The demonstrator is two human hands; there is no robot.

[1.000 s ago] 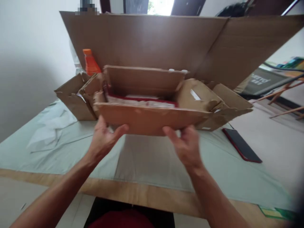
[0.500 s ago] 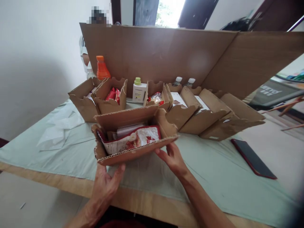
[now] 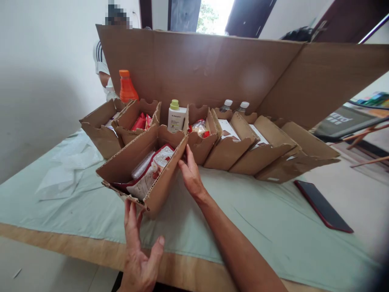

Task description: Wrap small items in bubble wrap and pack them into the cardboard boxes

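A narrow open cardboard box (image 3: 130,160) lies slantwise on the green cloth, its far end near the row of similar boxes (image 3: 231,152). Inside it are a white-and-red printed packet (image 3: 152,170) and a clear wrapped item. My left hand (image 3: 138,247) is at the box's near end, its stretched fingers touching the bottom corner and the thumb apart. My right hand (image 3: 190,172) lies flat against the box's right wall, fingertips at the far top edge. A white bottle with a green cap (image 3: 176,115) stands just behind the box.
A tall folded cardboard sheet (image 3: 212,69) walls off the back. An orange bottle (image 3: 126,87) stands at the back left. A dark phone (image 3: 322,205) lies on the cloth (image 3: 258,219) to the right. Another person (image 3: 101,65) stands behind the sheet at left.
The box came down from in front of me to the cloth and turned, its far end now pointing into the row. My right hand moved to its side wall, my left to its near end.
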